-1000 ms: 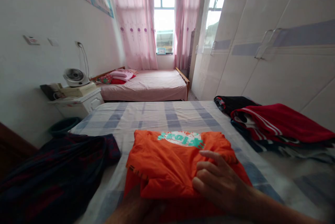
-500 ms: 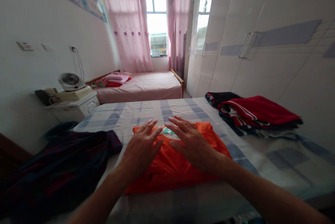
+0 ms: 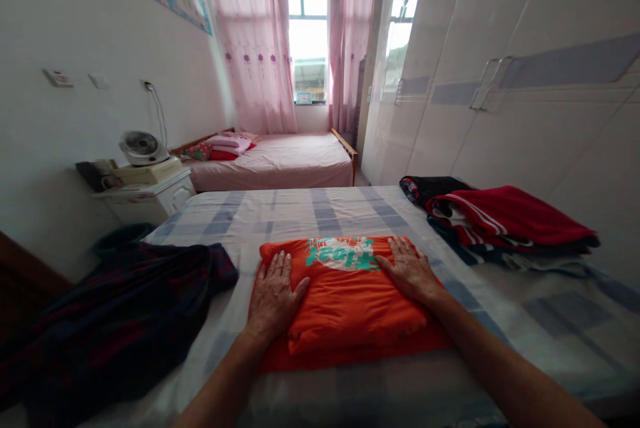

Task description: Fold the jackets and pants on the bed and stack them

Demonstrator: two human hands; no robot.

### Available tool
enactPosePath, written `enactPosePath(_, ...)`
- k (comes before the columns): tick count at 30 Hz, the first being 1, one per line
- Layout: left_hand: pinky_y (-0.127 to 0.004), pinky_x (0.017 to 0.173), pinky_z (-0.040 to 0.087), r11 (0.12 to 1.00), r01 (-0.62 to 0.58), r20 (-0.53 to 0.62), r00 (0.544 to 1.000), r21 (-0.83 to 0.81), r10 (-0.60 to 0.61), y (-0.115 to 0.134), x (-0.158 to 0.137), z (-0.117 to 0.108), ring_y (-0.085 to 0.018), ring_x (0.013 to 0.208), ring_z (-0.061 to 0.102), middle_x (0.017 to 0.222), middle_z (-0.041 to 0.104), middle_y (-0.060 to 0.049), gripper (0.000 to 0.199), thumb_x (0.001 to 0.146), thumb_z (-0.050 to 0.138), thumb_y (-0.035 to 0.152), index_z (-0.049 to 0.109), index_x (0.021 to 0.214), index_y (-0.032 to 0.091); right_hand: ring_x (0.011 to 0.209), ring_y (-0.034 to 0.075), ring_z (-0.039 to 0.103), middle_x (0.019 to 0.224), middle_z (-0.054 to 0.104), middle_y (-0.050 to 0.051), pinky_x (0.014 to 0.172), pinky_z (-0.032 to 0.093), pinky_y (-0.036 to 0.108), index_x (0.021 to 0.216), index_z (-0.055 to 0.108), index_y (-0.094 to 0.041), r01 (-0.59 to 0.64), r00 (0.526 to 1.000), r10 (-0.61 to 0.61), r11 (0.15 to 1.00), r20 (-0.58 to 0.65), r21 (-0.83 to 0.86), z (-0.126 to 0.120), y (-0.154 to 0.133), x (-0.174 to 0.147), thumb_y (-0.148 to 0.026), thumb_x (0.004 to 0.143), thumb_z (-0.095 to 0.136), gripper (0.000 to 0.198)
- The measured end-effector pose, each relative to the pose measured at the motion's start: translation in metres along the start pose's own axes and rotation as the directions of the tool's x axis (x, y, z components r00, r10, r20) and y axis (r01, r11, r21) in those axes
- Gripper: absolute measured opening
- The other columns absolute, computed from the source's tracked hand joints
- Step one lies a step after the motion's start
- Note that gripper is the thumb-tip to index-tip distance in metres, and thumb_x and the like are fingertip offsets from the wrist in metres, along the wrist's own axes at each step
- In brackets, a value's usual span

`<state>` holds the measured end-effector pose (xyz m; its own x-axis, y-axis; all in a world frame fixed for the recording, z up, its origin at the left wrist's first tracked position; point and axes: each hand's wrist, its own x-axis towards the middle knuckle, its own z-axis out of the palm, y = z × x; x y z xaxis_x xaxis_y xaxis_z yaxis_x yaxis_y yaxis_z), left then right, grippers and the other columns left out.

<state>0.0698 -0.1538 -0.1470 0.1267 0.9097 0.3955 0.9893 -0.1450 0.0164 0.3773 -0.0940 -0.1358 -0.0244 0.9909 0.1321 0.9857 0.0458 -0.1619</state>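
An orange T-shirt (image 3: 345, 308) with a white and green print lies folded into a rough rectangle on the checked bed sheet (image 3: 280, 211). On its left side my left hand (image 3: 275, 295) rests palm down, fingers stretched out and thumb apart. My right hand (image 3: 410, 271) lies flat on the shirt's right side, its fingers pointing away from me. Neither hand grips the cloth. Small wrinkles run across the shirt's front, and its near edge shows layered folds.
To the left lies a dark plaid garment (image 3: 125, 321) in a loose heap. Folded clothes, topped by a red garment (image 3: 520, 215), are stacked at the right. A fan (image 3: 143, 147) stands on a bedside cabinet; beyond is a pink bed (image 3: 295, 158). Wardrobes (image 3: 480, 141) line the right wall.
My hands have moved apart from above the middle of the shirt, one to each side, and now lie flat on it. The print between them is uncovered.
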Motion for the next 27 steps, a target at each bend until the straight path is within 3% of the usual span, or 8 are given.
enactPosePath(4,-0.048,0.109,0.029,1.0,0.007,-0.014,1.0,-0.014,-0.007,0.0,0.001,-0.002,-0.029,0.131,0.039,0.138,0.045,-0.019,0.067,0.09,0.034,0.052,0.046,0.132,0.001,0.133,0.029,0.034,0.143,0.036,0.022,0.107,0.028,0.047,0.139,0.033,0.0,-0.152,0.988,0.154,0.983,-0.019,0.105,-0.003,0.023,0.0,-0.051,0.09,0.03,0.071)
enactPosePath(8,-0.049,0.109,0.028,1.0,0.008,-0.008,1.0,-0.028,-0.008,0.001,0.0,-0.003,-0.03,0.131,0.039,0.138,0.046,-0.02,0.064,0.091,0.035,0.051,0.049,0.13,0.002,0.13,0.023,0.039,0.141,0.041,0.019,0.107,0.032,0.037,0.137,0.036,-0.002,-0.126,0.988,0.14,0.977,-0.068,0.171,-0.02,0.039,-0.01,-0.047,0.091,0.024,0.066)
enactPosePath(13,-0.05,0.108,0.029,0.999,0.03,0.014,0.999,-0.037,-0.03,0.003,0.001,-0.005,-0.03,0.131,0.039,0.138,0.045,-0.02,0.063,0.091,0.036,0.05,0.049,0.13,0.002,0.133,0.024,0.034,0.143,0.038,0.017,0.111,0.025,0.039,0.136,0.039,-0.008,0.154,0.982,-0.112,0.942,-0.154,0.298,-0.053,0.015,-0.008,-0.05,0.086,0.038,0.066)
enactPosePath(16,-0.05,0.109,0.028,0.998,0.039,0.029,0.999,-0.046,-0.038,0.002,0.001,-0.007,-0.029,0.132,0.037,0.139,0.045,-0.019,0.062,0.091,0.034,0.049,0.049,0.13,0.004,0.135,0.024,0.029,0.146,0.033,0.017,0.111,0.023,0.039,0.14,0.034,-0.009,0.273,0.961,-0.274,0.914,-0.04,0.3,-0.063,-0.016,0.01,-0.049,0.084,0.043,0.069)
enactPosePath(19,-0.049,0.11,0.026,0.997,0.035,0.054,0.998,-0.064,-0.032,0.0,0.001,-0.009,-0.027,0.133,0.036,0.14,0.044,-0.017,0.06,0.093,0.032,0.048,0.048,0.131,0.005,0.135,0.027,0.029,0.146,0.032,0.018,0.11,0.023,0.042,0.141,0.033,-0.01,0.31,0.929,-0.356,0.898,0.103,0.311,-0.059,-0.039,0.034,-0.048,0.083,0.049,0.071)
enactPosePath(22,-0.049,0.111,0.026,0.996,0.037,0.061,0.998,-0.081,-0.032,-0.001,0.001,-0.009,-0.026,0.134,0.035,0.141,0.043,-0.016,0.059,0.093,0.03,0.047,0.047,0.132,0.005,0.128,0.03,0.039,0.141,0.041,0.017,0.105,0.031,0.041,0.137,0.042,-0.014,0.317,0.87,-0.417,0.881,0.263,0.35,-0.05,-0.051,0.057,-0.054,0.077,0.057,0.073)
enactPosePath(25,-0.049,0.11,0.027,0.994,0.036,0.043,0.999,-0.102,-0.032,-0.003,0.0,-0.007,-0.026,0.133,0.036,0.14,0.044,-0.016,0.058,0.093,0.031,0.047,0.048,0.131,0.006,0.106,0.023,0.058,0.122,0.06,0.009,0.086,0.045,0.029,0.123,0.056,-0.018,0.328,0.75,-0.5,0.85,0.433,0.413,-0.049,-0.059,0.075,-0.058,0.072,0.061,0.064)
enactPosePath(27,-0.048,0.11,0.029,0.991,0.038,0.025,0.999,-0.129,-0.036,-0.004,0.001,-0.006,-0.026,0.132,0.038,0.139,0.046,-0.016,0.056,0.093,0.031,0.046,0.05,0.129,0.008,0.085,0.019,0.063,0.101,0.068,0.006,0.069,0.048,0.024,0.108,0.065,-0.017,0.311,0.671,-0.519,0.846,0.529,0.434,-0.053,-0.065,0.085,-0.059,0.068,0.064,0.058)
